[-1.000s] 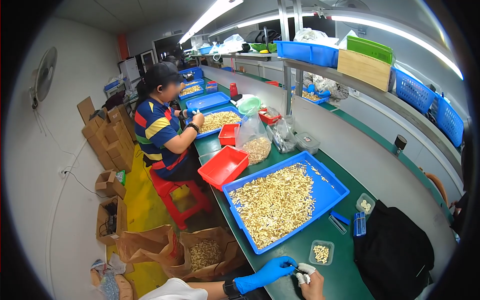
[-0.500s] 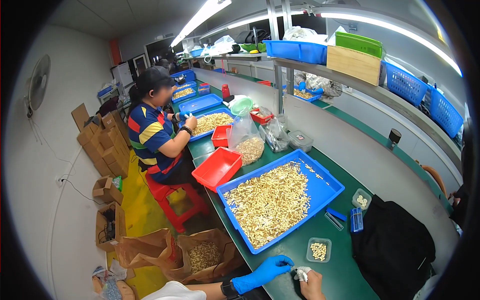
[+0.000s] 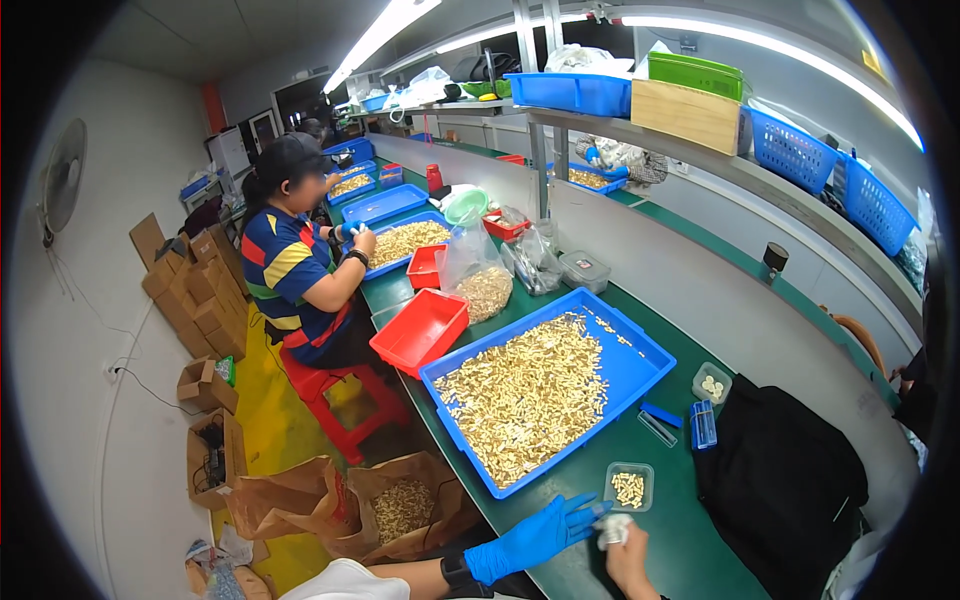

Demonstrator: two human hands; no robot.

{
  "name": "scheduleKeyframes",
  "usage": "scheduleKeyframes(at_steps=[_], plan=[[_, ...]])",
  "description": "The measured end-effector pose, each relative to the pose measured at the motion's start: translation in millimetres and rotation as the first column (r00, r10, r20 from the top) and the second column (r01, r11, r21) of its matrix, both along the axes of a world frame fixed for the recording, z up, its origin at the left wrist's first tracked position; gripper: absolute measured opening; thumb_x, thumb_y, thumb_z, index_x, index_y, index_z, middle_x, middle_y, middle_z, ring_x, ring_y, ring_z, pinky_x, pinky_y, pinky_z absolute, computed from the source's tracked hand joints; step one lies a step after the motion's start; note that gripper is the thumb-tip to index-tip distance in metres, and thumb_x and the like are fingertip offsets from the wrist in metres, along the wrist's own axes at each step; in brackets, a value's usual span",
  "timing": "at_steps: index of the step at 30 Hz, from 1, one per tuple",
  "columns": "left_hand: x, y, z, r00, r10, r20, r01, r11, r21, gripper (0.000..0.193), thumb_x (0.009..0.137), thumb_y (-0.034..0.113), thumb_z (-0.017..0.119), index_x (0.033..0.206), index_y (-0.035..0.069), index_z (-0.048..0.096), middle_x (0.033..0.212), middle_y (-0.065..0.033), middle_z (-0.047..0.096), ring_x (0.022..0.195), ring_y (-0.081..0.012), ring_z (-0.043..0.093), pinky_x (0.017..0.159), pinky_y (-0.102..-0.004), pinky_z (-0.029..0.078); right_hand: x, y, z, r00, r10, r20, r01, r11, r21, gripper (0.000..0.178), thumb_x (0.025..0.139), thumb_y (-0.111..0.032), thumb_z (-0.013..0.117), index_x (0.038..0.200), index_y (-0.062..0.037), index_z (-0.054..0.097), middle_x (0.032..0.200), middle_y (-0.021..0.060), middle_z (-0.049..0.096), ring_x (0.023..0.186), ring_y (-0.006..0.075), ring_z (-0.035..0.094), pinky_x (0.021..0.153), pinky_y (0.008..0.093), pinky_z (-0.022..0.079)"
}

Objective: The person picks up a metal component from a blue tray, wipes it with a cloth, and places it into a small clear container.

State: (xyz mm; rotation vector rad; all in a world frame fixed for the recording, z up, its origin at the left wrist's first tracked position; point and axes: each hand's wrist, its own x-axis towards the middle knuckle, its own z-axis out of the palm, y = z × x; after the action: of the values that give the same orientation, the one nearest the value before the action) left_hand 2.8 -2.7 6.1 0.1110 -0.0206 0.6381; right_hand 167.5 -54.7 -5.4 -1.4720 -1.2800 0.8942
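My left hand (image 3: pixel 545 535) wears a blue glove. Its fingers are stretched out and apart, at the near-left corner of a small clear plastic tub (image 3: pixel 649 487) that holds a little pile of brass-coloured cylindrical pieces (image 3: pixel 627 489). Just to its right, my right hand (image 3: pixel 625 556) is bare except for white coverings on the fingertips. Those fingers are curled together, and whatever they may hold is too small to make out. Beyond both hands lies a large blue tray (image 3: pixel 640 365), heaped with many brass-coloured pieces (image 3: pixel 520 385).
Right of the tub lie a black cloth (image 3: pixel 780 490), a blue case (image 3: pixel 703 425) and a small tub of white discs (image 3: pixel 711 382). Red bins (image 3: pixel 420 332) stand past the tray. A co-worker (image 3: pixel 300 250) sits at the far left. Paper sacks (image 3: pixel 400 505) stand below the table edge.
My hands were together at the fingertips; my left hand has opened toward the small tub, and my right hand has moved slightly. The whole view has shifted a little.
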Motion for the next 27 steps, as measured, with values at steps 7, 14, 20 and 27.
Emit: scheduleKeyframes(at_steps=[7,14,20,27], plan=[[-3,-5,2,0.984,0.056,-0.171,-0.048,0.998,0.051,0.069,0.09,0.041,0.041,0.138,-0.001,0.013,0.143,-0.0202,0.016,0.124,-0.0283,0.036,0.107,-0.0366,0.022,-7,-6,13,0.979,0.167,0.115,-0.174,0.983,0.053,0.011,0.084,-0.009,0.053,0.082,-0.0015,0.06,0.06,0.0076,0.059,0.052,0.014,0.056,0.05,0.0266,0.044],[1,-5,6,0.972,0.035,-0.234,-0.038,0.999,-0.009,0.067,0.091,0.043,0.038,0.137,-0.001,0.017,0.141,-0.0225,0.022,0.127,-0.0317,0.031,0.108,-0.0394,0.021,-4,-6,2,0.968,0.144,0.208,-0.174,0.975,0.136,0.01,0.081,-0.008,0.054,0.088,-0.0028,0.061,0.063,0.0117,0.059,0.055,0.0213,0.059,0.051,0.0307,0.045],[-7,4,2,0.974,0.091,-0.208,-0.079,0.995,0.065,0.062,0.093,0.044,0.031,0.138,0.003,0.018,0.14,-0.0207,0.026,0.129,-0.0279,0.029,0.108,-0.0387,0.021,-2,6,22,0.959,0.166,0.228,-0.183,0.982,0.054,0.012,0.077,-0.004,0.055,0.088,-0.0048,0.06,0.066,0.0117,0.059,0.059,0.0222,0.059,0.055,0.0311,0.045],[1,3,2,0.971,0.064,-0.231,-0.049,0.996,0.069,0.059,0.094,0.04,0.031,0.137,0.002,0.02,0.135,-0.0206,0.034,0.126,-0.0294,0.034,0.108,-0.0393,0.021,-2,-2,12,0.976,0.215,-0.025,-0.214,0.976,0.049,0.009,0.085,-0.009,0.052,0.086,-0.0027,0.059,0.058,0.0067,0.054,0.051,0.0146,0.052,0.05,0.028,0.041]])
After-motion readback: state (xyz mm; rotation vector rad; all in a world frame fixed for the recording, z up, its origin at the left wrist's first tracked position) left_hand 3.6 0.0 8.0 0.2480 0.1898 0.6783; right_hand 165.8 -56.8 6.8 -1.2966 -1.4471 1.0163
